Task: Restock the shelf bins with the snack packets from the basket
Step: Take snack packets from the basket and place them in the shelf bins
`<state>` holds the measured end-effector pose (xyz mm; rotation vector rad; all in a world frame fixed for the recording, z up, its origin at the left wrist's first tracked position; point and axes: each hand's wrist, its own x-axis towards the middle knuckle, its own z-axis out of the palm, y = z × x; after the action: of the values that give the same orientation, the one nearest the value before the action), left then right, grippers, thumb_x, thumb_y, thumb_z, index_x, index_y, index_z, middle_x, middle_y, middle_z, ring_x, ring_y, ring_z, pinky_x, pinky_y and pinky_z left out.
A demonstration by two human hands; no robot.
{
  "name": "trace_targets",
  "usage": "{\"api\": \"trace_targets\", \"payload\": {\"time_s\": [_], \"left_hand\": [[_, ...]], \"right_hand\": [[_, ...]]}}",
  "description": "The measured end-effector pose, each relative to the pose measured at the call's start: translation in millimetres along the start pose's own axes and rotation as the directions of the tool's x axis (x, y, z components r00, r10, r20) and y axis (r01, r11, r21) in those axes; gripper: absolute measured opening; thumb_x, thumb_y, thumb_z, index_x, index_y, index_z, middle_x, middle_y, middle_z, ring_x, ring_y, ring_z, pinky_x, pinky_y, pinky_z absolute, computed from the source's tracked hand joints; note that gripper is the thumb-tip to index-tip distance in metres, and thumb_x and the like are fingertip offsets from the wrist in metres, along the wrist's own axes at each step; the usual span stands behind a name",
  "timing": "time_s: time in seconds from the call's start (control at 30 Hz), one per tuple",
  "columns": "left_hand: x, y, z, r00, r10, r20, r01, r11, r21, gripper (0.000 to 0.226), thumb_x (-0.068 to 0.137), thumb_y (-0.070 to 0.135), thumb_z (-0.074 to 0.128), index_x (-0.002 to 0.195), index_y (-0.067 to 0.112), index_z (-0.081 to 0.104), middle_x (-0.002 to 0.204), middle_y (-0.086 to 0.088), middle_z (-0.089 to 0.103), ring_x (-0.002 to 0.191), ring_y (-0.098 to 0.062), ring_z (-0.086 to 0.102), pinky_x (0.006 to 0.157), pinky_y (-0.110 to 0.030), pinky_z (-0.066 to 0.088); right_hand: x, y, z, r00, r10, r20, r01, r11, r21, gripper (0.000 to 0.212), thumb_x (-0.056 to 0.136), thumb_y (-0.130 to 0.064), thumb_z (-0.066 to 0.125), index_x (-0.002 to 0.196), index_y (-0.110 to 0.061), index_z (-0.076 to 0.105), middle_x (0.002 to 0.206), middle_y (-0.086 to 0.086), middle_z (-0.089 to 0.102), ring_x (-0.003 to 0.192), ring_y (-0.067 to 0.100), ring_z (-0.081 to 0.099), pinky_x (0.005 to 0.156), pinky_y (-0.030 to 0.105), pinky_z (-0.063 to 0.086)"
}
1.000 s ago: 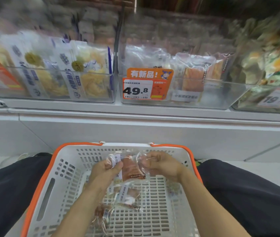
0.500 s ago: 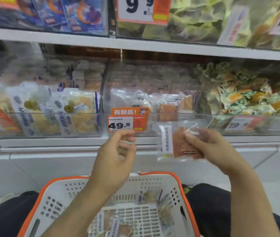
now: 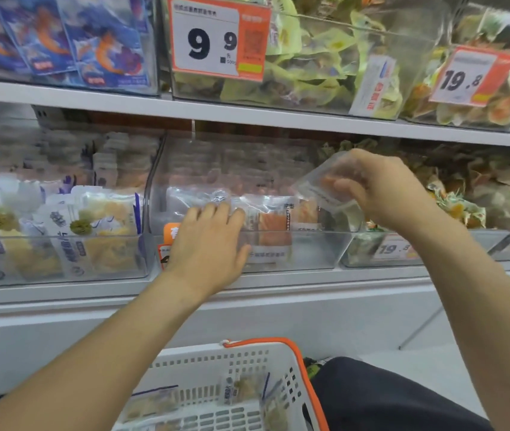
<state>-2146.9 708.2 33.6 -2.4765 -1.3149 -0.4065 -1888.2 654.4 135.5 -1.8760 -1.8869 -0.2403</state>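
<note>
I am holding a clear plastic snack packet with orange-brown contents [image 3: 330, 181] in my right hand [image 3: 381, 191], fingers curled round its edge, tilting it above the right end of the clear plastic middle shelf bin [image 3: 294, 250]. My left hand [image 3: 208, 247] is lying over the bin's front wall, fingers straight and gripping nothing, tips touching the packets inside. The white slotted basket with the orange rim [image 3: 278, 362] is sitting on my lap, holding more packets.

White shop shelving [image 3: 247, 119], pale floor [image 3: 428, 377]
</note>
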Motion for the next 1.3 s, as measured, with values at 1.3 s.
{"api": "trace_targets", "payload": {"time_s": [1.3], "left_hand": [[-304, 2, 205, 0.452, -0.119, 0.884, 0.673, 0.696, -0.251, 0.037, 0.102, 0.025, 0.044, 0.138, 0.015, 0.047, 0.132, -0.008, 0.055, 0.121, -0.029, 0.056, 0.090, -0.038, 0.048]], "right_hand": [[-227, -106, 315, -0.012, -0.020, 1.000, 0.047, 0.999, 0.021, 0.062, 0.098, -0.045, 0.059, 0.145, -0.006, 0.048, 0.153, 0.012, 0.041, 0.136, 0.035, 0.044, 0.110, 0.048, 0.040]]}}
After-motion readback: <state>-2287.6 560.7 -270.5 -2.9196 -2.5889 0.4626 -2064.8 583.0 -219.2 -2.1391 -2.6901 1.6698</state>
